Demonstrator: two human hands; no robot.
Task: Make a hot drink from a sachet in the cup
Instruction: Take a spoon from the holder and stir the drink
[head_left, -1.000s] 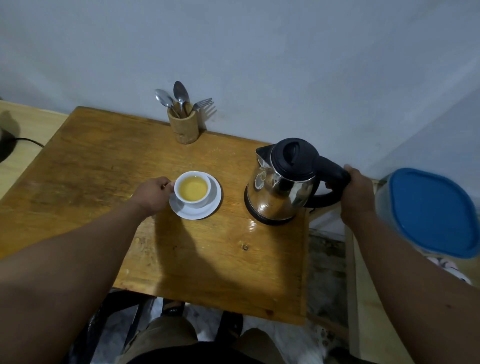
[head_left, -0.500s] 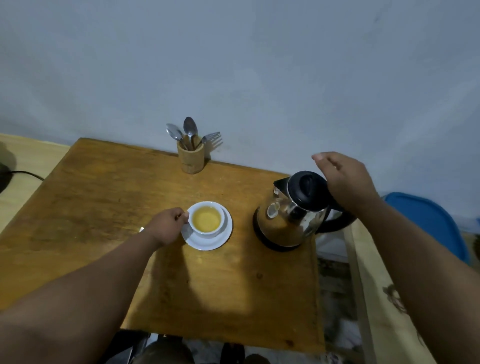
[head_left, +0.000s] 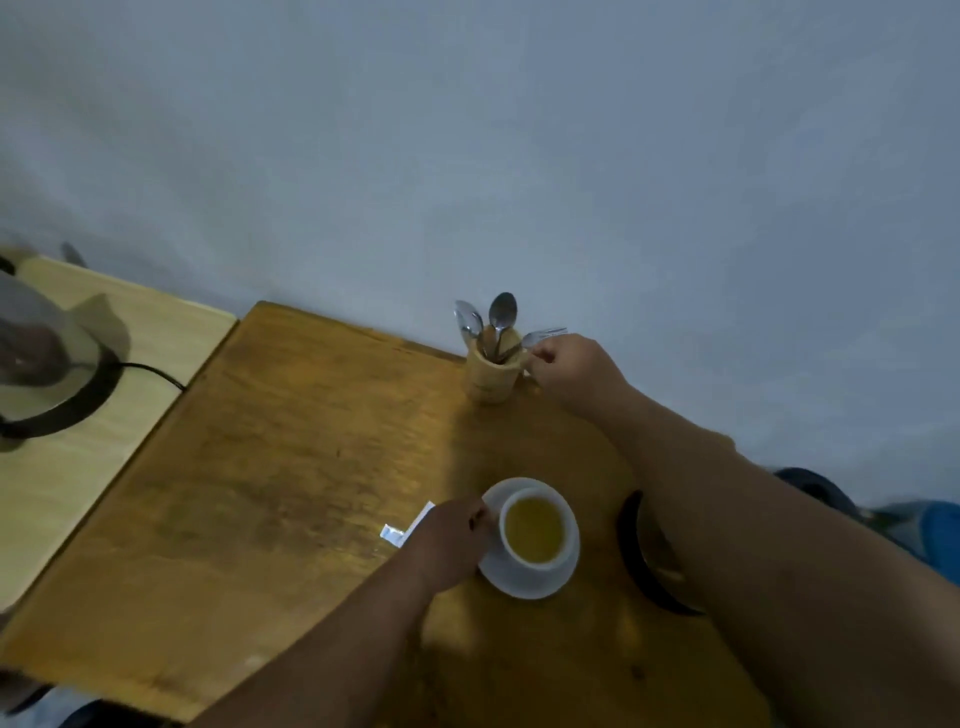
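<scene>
Nearest, the left hand (head_left: 451, 540) is curled against the cup (head_left: 537, 530), fingers at its left side where a handle would be, apparently steadying it so it will not slide or tip on the saucer (head_left: 524, 584). The cup is filled with yellow liquid, so water is already in. Just left of that hand, partly hidden under it, lies a white sachet (head_left: 402, 531) flat on the table (head_left: 291, 467), probably torn and emptied, though blur makes that uncertain. To the right, a dark curved edge of the kettle (head_left: 641, 561) shows from under the right forearm. Farther back, by the wall, the right hand (head_left: 569, 371) reaches to the holder (head_left: 493, 374) with fingers pinched at the fork (head_left: 543, 336); whether it truly grips it I cannot tell. The spoons (head_left: 491, 322) stand upright there, handy for stirring.
</scene>
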